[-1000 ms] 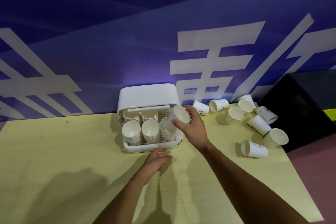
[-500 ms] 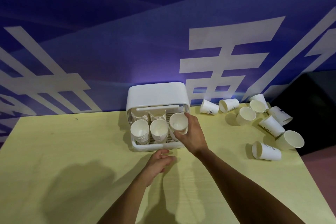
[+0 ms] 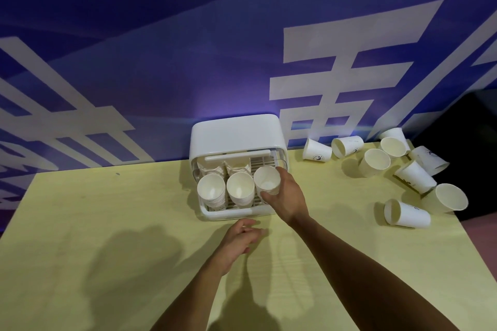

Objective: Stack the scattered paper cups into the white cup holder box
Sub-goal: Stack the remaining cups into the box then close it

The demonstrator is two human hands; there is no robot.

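Note:
The white cup holder box (image 3: 236, 134) stands open at the back of the yellow table (image 3: 107, 223). Two stacks of paper cups (image 3: 211, 192) fill its front left and middle slots, with more stacks behind. My right hand (image 3: 285, 197) grips a white paper cup (image 3: 266, 181) at the front right slot, mouth towards me, seated on the stack there. My left hand (image 3: 240, 236) rests on the table just in front of the box, fingers loosely curled, holding nothing. Several scattered paper cups (image 3: 375, 162) lie and stand on the table to the right.
A blue wall with large white characters (image 3: 336, 75) rises right behind the table. A dark object (image 3: 462, 121) stands at the far right past the table edge. The nearest loose cup (image 3: 406, 215) lies on its side by the right edge.
My right hand has lowered the cup from above the box's right side into the front right slot. The left hand stays in front of the box.

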